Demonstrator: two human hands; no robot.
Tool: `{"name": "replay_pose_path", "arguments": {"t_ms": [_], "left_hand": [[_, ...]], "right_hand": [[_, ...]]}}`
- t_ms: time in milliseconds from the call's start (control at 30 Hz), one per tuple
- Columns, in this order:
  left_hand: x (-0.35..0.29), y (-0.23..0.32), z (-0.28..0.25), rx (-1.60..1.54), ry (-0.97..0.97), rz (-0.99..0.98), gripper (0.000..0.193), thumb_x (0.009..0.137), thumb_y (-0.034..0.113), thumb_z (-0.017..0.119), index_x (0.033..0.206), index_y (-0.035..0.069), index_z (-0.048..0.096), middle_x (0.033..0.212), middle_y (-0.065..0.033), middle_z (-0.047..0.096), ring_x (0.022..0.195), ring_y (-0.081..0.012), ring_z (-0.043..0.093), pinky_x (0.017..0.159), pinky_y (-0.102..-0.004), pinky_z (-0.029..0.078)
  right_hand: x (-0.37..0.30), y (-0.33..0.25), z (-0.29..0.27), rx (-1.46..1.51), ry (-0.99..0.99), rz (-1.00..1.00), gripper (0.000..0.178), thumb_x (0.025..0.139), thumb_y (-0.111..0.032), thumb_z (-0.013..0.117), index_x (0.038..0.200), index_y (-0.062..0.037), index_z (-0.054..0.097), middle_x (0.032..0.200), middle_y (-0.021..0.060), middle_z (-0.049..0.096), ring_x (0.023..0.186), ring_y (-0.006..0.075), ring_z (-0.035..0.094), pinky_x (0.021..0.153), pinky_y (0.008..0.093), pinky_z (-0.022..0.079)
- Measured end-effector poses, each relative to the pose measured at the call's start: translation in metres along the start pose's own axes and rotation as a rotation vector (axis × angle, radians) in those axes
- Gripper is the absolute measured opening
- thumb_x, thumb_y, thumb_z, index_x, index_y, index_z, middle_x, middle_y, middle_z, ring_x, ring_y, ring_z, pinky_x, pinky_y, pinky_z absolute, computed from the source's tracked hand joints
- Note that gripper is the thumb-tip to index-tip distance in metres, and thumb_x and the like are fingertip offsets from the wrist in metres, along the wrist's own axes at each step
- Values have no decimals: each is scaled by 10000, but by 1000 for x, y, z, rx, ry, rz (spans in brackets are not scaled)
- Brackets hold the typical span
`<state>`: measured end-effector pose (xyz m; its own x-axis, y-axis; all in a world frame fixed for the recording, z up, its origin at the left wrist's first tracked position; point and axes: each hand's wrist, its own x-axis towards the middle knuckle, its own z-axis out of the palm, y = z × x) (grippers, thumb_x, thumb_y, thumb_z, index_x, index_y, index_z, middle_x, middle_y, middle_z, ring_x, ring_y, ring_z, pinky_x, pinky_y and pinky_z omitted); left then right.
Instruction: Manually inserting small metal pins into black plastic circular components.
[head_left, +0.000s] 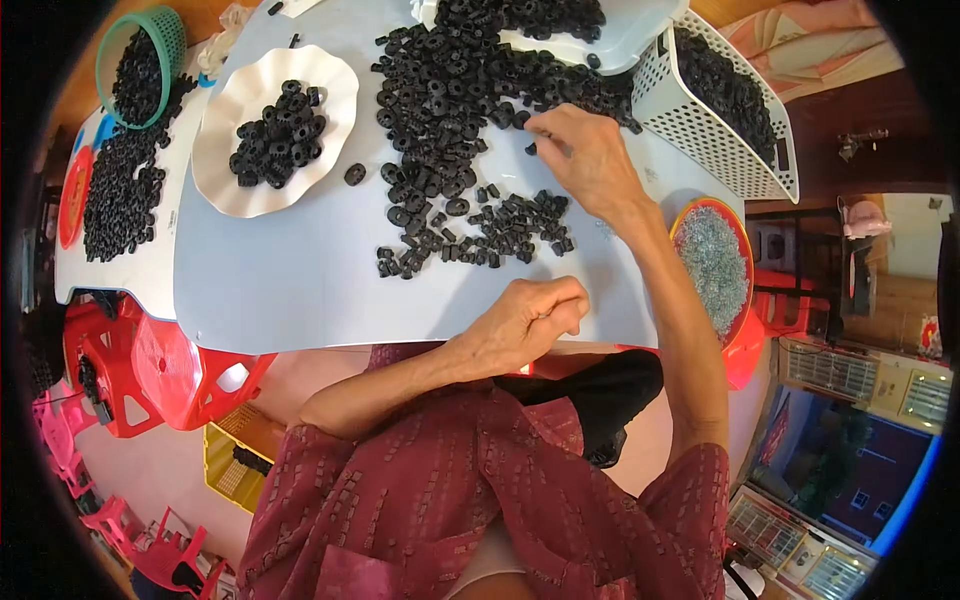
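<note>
Right hand (590, 165) at black parts (435, 110)

The black parts cover the table's (300, 280) middle. Around: one white plate (222, 178), one white basket (690, 135), one green basket (174, 45), one bowl (747, 270), the right forearm (682, 290) between parts and bowl. Right grip narrow, left hand (530, 316) curled; whether either holds anything, I cannot tell.

Black on the small plastic parts (415, 130), plain white on the wavy-rimmed plate (215, 150), pale blue-grey on the tabletop (290, 270), green on the round basket (172, 45); maroon with rows of small dashes on the shirt (400, 480).
</note>
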<state>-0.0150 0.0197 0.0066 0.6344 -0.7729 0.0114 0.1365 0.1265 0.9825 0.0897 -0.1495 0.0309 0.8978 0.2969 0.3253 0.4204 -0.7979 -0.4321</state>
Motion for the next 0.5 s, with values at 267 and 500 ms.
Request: {"name": "replay_pose_path", "arguments": {"t_ms": [267,500], "left_hand": [[3,-1,2,62,24,54,195,935,155,465,887,-21,533,698,-109,577,674,-149,566,619,-292,448],[4,-5,4,95,33,71,215,929,176,480,905,-25,550,708,-111,605,658,-141,565,616,-287,454]], "right_hand": [[-17,-14,-6,-64,-35,-57,173,780,-23,617,948,6,643,769,143,607,665,292,616,613,332,500],[-30,-31,-3,187,-19,125,163,807,-54,620,957,1,650,808,139,632,649,270,613,604,326,492]]}}
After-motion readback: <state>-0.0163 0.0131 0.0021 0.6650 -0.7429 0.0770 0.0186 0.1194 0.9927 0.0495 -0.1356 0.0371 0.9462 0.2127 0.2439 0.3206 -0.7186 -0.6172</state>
